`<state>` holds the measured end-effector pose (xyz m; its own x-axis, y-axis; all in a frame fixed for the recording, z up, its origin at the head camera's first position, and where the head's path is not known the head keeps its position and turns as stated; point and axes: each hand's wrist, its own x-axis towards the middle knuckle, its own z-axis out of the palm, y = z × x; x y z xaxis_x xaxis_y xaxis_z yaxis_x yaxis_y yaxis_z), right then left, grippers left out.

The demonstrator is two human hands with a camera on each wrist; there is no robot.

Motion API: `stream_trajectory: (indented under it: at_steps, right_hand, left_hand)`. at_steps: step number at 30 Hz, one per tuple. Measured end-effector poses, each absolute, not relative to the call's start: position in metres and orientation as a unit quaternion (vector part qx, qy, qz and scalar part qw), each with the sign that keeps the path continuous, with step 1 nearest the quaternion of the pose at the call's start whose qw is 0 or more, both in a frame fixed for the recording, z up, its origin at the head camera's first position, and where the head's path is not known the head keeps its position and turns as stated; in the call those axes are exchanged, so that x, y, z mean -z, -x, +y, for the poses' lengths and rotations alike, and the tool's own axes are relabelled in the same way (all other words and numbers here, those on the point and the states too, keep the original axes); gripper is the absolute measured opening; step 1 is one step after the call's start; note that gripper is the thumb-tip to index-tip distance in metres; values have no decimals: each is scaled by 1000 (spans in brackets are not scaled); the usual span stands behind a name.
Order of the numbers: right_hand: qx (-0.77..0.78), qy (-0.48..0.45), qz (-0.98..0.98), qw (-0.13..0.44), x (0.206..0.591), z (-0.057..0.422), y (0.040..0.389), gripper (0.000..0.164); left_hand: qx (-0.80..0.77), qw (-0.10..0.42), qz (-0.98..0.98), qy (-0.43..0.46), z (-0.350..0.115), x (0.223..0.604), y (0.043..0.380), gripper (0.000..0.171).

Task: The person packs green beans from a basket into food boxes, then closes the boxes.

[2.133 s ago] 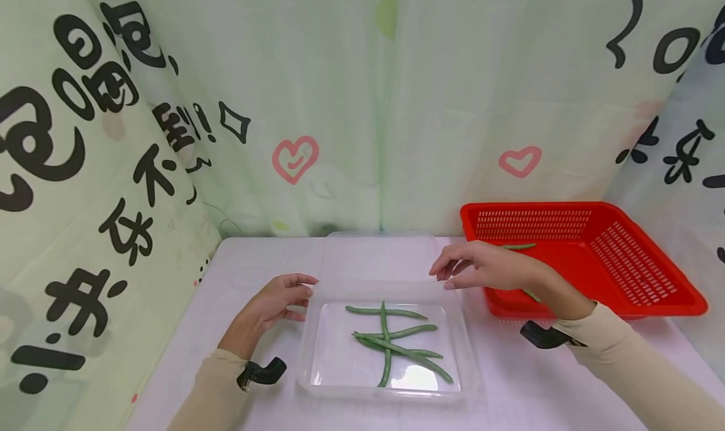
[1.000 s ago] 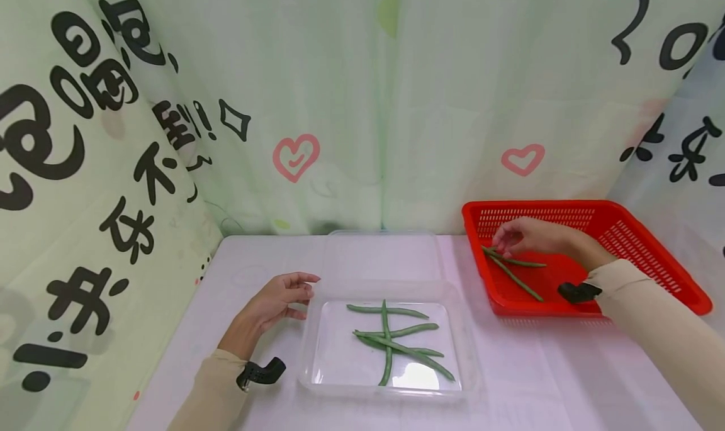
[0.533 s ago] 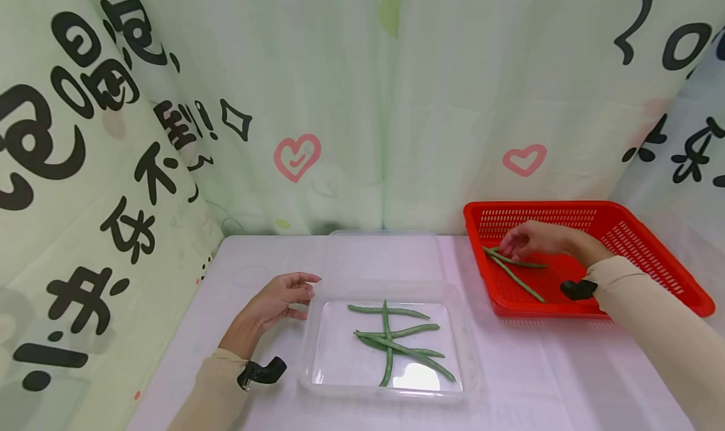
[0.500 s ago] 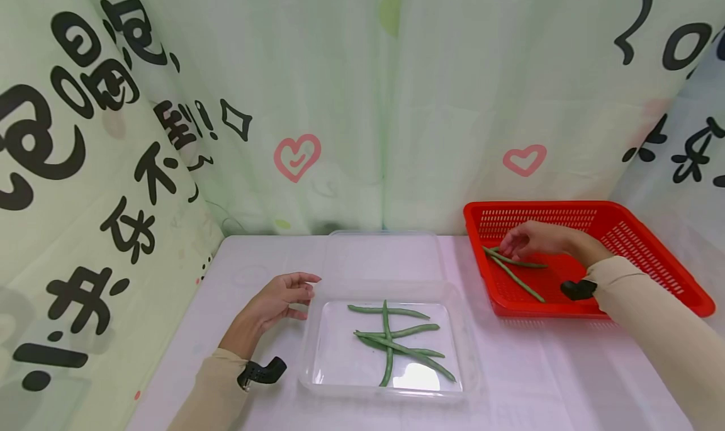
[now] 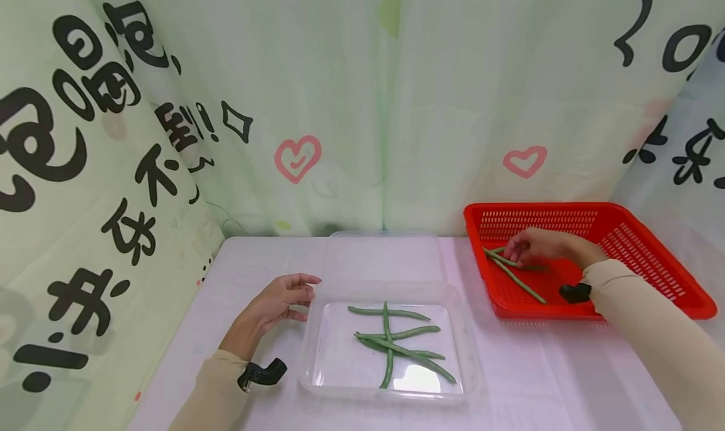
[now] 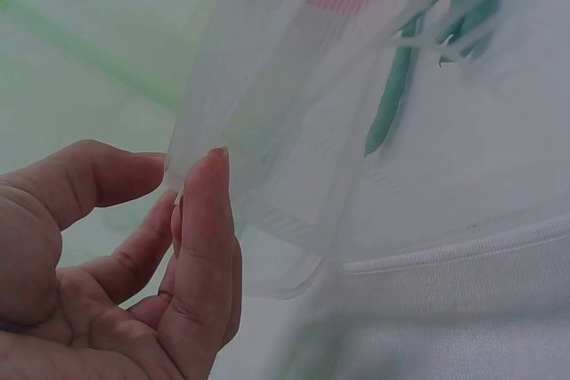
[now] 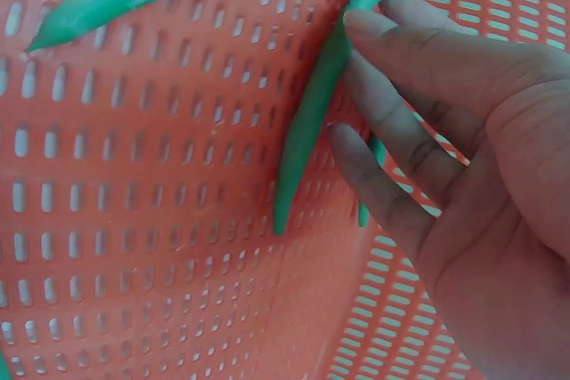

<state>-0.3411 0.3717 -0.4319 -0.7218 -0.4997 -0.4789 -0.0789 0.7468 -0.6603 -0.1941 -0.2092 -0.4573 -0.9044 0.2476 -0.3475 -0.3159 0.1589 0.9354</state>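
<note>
Between its thumb and fingers, my left hand (image 5: 280, 300) pinches the upper left corner of a clear plastic container (image 5: 308, 371). Several green beans (image 5: 423, 359) lie crossed on the container's floor; the left wrist view shows some of these beans (image 6: 392, 100) beyond the wall. Over at the right, my right hand (image 5: 540, 246) is down inside a red perforated basket (image 5: 629, 261). Its thumb and fingers pinch a green bean (image 7: 312, 122), seen close in the right wrist view. Other beans (image 5: 523, 285) lie around it in the basket.
A clear lid (image 5: 385, 255) lies flat behind the container on the white-covered table (image 5: 272, 255). Pale green curtains (image 5: 351, 104) with black lettering and red hearts hang behind and on both sides.
My right hand has moved from above the container's right corner into the basket and taken hold of a green bean, shifting slightly right lately. The left hand stays at the container's corner.
</note>
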Motion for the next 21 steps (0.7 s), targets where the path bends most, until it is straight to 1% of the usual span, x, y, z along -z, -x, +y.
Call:
stream_trajectory:
  at_steps: [4,9,15,21]
  right_hand:
    - [319,158,872,336,435,372,339,27]
    - [297,174,880,326,434,372,339,28]
    - [285,189,884,320,428,375,337,27]
    - [275,186,894,300,418,381,333,29]
  left_hand:
    - [-647,219,730,21,-209,458,194,39]
    - [-650,220,727,21,-209,456,193,41]
    - [-651,220,726,19,-209,456,193,40]
    - [-647,220,730,20,-209,457,193,40]
